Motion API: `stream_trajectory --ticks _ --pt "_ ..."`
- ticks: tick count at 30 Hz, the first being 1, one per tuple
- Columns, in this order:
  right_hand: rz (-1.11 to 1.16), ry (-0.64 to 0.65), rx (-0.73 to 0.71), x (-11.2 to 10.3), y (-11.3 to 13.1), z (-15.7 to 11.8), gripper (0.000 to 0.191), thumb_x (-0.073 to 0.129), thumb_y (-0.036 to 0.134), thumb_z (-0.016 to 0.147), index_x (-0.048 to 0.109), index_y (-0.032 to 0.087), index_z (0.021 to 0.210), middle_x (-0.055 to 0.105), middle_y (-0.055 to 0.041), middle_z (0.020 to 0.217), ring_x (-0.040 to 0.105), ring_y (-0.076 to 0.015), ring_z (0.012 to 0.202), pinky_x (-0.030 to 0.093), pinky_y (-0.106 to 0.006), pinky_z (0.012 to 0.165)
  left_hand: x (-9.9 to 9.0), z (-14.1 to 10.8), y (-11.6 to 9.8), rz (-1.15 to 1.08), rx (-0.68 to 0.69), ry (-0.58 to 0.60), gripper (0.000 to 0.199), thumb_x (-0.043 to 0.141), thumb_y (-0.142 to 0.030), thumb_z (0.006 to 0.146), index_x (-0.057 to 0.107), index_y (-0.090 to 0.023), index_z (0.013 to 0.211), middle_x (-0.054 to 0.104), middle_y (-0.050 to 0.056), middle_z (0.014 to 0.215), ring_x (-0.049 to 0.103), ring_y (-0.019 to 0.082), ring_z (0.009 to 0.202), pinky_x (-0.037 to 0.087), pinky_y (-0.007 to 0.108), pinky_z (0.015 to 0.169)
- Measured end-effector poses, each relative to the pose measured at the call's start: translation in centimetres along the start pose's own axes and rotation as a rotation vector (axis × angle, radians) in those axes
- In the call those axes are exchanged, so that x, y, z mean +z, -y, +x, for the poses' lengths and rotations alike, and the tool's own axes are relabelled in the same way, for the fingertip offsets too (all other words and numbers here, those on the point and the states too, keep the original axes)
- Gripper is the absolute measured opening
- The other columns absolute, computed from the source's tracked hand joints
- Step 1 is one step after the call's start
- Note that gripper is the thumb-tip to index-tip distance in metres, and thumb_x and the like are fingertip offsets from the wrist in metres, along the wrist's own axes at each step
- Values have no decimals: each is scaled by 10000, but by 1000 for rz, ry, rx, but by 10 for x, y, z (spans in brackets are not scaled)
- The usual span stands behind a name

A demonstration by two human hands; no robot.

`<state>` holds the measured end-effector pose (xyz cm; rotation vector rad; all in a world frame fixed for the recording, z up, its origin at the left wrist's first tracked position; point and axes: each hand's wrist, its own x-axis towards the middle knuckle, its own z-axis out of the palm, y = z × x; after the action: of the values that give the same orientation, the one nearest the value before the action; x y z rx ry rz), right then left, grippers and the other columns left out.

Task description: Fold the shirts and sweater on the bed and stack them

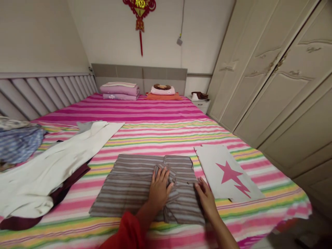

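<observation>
A grey-brown striped shirt [127,188] lies partly folded on the bed, with its buttoned front section and collar toward the right. My left hand [159,188] rests flat over the shirt's middle, fingers spread near the collar. At the shirt's right edge is my right hand [206,199], its thumb touching the cloth and its other fingers loosely bent just past the edge. Right of that hand lies a folded light grey garment [215,166] printed with a pink star and a zigzag shape.
White clothing [67,159] over dark maroon cloth [70,180] spreads across the left side. A blue checked garment [22,141] lies farther left. Folded purple bedding [119,90] and a pink pillow [163,91] sit by the headboard. Wardrobes [272,90] line the right.
</observation>
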<state>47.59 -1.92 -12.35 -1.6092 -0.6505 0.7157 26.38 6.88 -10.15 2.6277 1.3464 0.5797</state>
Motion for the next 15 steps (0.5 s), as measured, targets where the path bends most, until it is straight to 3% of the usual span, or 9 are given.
stream_trajectory --ticks 3,7,11,13,15 --pt "166 66 211 -7 13 -15 839 817 509 563 584 147 1284 750 -86 964 691 -288 967 530 -415 890 -12 -11 4 -51 -65 96 502 419 -394 958 465 -193 1417 454 94 1503 347 271 1423 249 547 1173" --pt "340 320 366 -6 50 -28 676 835 334 524 645 197 1159 767 -71 905 724 -290 854 562 -426 767 -32 -13 -7 -213 -147 177 604 467 -437 930 386 -171 1467 344 122 1564 234 297 1471 162 579 1188" --pt "393 374 321 8 86 -37 437 813 328 523 682 193 917 765 -82 864 723 -297 818 563 -416 722 -42 -42 -25 -496 -39 188 1046 710 -582 712 194 -209 1543 188 144 1615 120 343 1493 119 604 1188" --pt "410 359 255 21 104 -42 421 824 320 507 670 193 878 758 -70 845 716 -282 796 560 -391 703 -41 -62 -34 -614 -2 186 1253 823 -566 562 136 -223 1553 153 150 1623 111 356 1492 119 604 1191" --pt "423 365 179 37 123 -48 468 830 297 500 666 193 926 750 -56 849 705 -255 775 551 -354 681 -41 -76 -42 -696 -9 150 1313 875 -479 496 139 -221 1552 157 149 1623 130 351 1490 131 587 1200"
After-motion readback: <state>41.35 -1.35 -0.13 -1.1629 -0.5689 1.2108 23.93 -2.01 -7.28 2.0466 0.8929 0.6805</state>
